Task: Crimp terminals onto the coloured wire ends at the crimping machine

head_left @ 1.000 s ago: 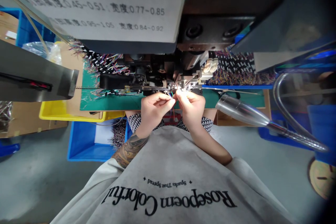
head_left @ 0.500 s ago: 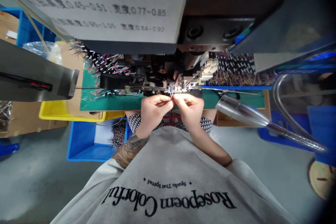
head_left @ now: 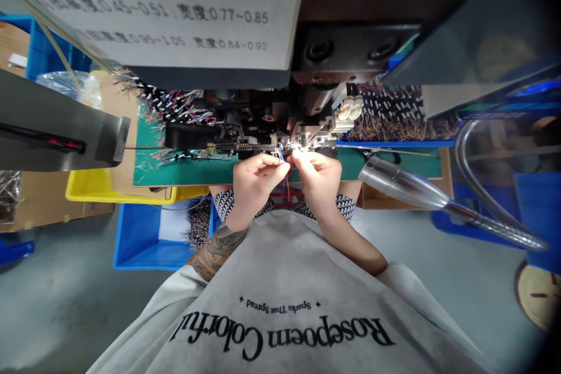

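Thin coloured wires (head_left: 280,155) stick up from the pinched fingers of my left hand (head_left: 258,181), and loose ends hang below between the hands. My right hand (head_left: 318,178) is closed too, thumb and fingertips together at the front of a crimping machine (head_left: 302,123); it seems to hold a wire end there, mostly hidden by the fingers. Both hands are just above the front edge of the green mat (head_left: 193,172). A strip of small metal terminals (head_left: 256,146) runs sideways into the machine just beyond my fingers.
Bundles of wires (head_left: 175,105) lie behind on the left, more cables (head_left: 390,114) on the right. A metal lamp head (head_left: 398,181) on a flexible neck reaches in from the right. A yellow tray (head_left: 87,190) and a blue bin (head_left: 144,251) are at lower left.
The wires have shifted left and now lean away from my right fingertips. My hands have parted slightly, the left moving a little left. The whole view has shifted slightly.
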A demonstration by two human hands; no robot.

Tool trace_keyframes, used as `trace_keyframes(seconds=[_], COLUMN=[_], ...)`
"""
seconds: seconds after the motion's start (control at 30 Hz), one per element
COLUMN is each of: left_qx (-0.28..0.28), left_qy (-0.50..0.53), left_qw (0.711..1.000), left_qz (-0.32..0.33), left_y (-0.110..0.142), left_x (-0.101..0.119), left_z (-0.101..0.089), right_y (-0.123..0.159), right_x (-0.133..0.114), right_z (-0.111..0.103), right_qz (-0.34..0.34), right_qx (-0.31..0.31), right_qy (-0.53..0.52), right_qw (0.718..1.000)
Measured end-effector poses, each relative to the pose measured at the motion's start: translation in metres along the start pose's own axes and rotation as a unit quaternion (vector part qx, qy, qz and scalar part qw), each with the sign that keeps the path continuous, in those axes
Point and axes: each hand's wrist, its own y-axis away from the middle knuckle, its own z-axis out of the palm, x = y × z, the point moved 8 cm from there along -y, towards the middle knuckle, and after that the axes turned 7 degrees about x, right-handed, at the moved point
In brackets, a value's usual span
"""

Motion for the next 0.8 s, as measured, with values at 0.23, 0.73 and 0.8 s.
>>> trace_keyframes(seconds=[0.23, 0.73, 0.8], left_qx=[-0.015, -0.027, -0.021], left_qy=[0.005, 0.010, 0.007], left_qw=[1.000, 1.000, 1.000], left_qz=[-0.012, 0.010, 0.014], left_y=[0.000, 0.002, 0.002], left_x=[-0.001, 0.005, 0.003], left_z=[0.002, 0.003, 0.002], right_y=[0.004, 0.001, 0.001], right_x=[-0.005, -0.004, -0.004], right_z=[0.002, 0.004, 0.004], right_qz=[-0.024, 0.003, 0.009], right_qx=[-0.024, -0.033, -0.027], right_qy=[0.007, -0.010, -0.009], right_qw=[0.999, 0.999, 1.000])
